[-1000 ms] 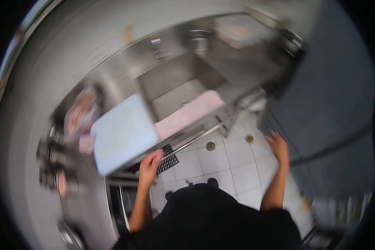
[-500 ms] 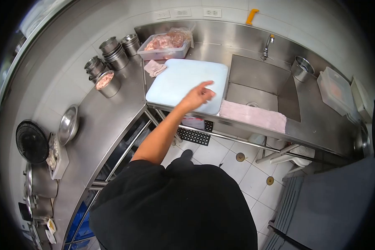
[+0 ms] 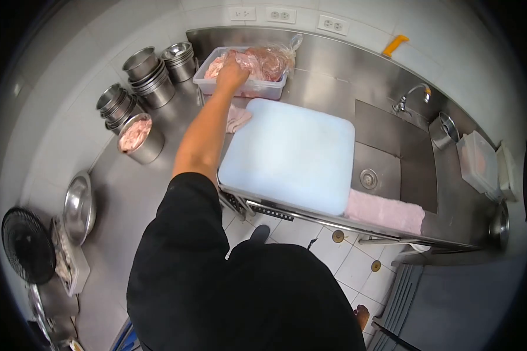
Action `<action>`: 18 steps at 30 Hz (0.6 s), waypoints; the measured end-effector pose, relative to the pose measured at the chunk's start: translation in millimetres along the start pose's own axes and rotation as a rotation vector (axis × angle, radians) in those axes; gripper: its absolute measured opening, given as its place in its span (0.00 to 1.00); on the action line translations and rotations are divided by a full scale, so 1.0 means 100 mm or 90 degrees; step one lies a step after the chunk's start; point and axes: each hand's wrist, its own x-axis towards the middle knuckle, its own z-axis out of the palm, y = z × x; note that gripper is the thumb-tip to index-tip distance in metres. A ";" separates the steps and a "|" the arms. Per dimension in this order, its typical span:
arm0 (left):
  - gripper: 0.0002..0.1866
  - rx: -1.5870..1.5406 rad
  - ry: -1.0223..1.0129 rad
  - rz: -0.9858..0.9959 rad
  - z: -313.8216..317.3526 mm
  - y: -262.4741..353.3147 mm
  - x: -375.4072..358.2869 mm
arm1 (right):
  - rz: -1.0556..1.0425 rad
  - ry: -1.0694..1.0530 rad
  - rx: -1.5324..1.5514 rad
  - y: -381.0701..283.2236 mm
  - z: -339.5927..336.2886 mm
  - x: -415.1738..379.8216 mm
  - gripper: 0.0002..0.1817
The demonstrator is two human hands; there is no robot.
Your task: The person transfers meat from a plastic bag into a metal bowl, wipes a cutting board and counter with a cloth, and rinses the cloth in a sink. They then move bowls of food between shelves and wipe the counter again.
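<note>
My left hand reaches into a translucent plastic tub at the back of the counter. Its fingers curl down onto raw pinkish meat at the tub's left side; what lies between them is hidden. A clear plastic bag with more meat fills the tub's right side. Below the tub, a light blue cutting board lies bare, with a folded pink cloth at its upper left corner. My right hand hangs low beside my body, partly hidden, too small to read its fingers.
Stacked steel pots stand left of the tub, one steel pot holding meat. A sink lies right of the board, with a pink towel along its front edge. A steel bowl leans at the left.
My left hand has moved from above the cutting board up and left into the meat tub. The view has turned and come closer to the board. My right hand now shows at my side.
</note>
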 end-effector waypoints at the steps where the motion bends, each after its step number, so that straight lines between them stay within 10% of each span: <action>1: 0.43 0.040 -0.043 -0.017 0.12 -0.11 0.21 | -0.013 0.018 -0.011 -0.17 0.08 -0.12 0.20; 5: 0.49 0.103 -0.135 -0.075 0.56 -0.24 0.52 | 0.024 -0.021 0.095 -0.45 0.72 -0.48 0.22; 8: 0.51 0.069 -0.139 -0.098 0.56 -0.27 0.72 | 0.020 -0.158 0.132 0.73 1.35 0.02 0.21; 14: 0.50 0.003 -0.177 -0.094 0.49 -0.57 0.79 | 0.059 -0.198 -0.002 0.24 1.78 -0.42 0.21; 18: 0.44 0.041 -0.168 -0.101 0.38 -0.56 0.67 | -0.447 -0.209 -0.384 0.17 1.80 -0.34 0.21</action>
